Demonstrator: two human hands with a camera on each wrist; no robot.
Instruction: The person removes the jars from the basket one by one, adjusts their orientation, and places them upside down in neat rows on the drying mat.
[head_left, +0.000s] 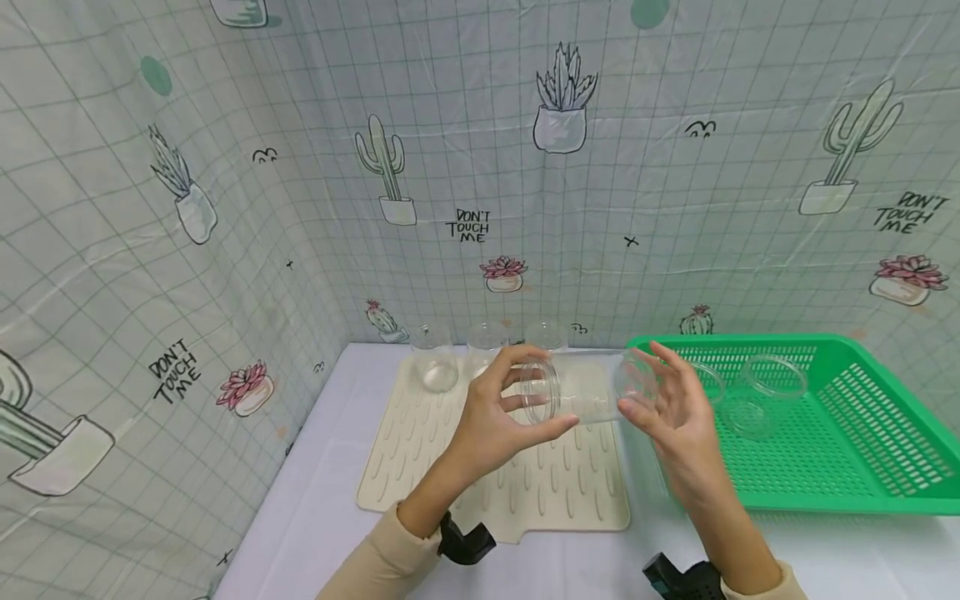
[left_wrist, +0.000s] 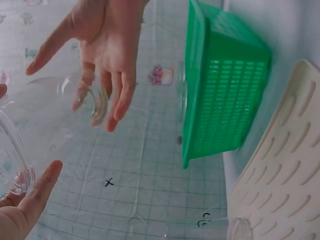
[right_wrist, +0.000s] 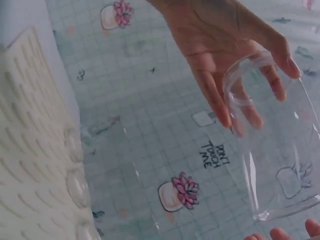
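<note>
A clear, see-through jar point(head_left: 588, 387) is held on its side above the mat, with a ridged rim at its left end. My left hand point(head_left: 495, 408) grips the rim end, thumb along the near side and fingers behind. At the other end, my right hand point(head_left: 682, 417) holds the rounded base between its thumb and fingers. The right wrist view shows the same jar point(right_wrist: 277, 165) tilted, with nothing visible inside. Behind the hands, three clear jars point(head_left: 437, 367) stand in a row at the back of the cream ridged mat point(head_left: 562, 492).
On the right is a green perforated basket point(head_left: 847, 504), holding clear jars point(head_left: 750, 417) at its left side. A white cloth covers the table point(head_left: 300, 533). Printed cactus curtains point(head_left: 480, 167) hang behind and on the left.
</note>
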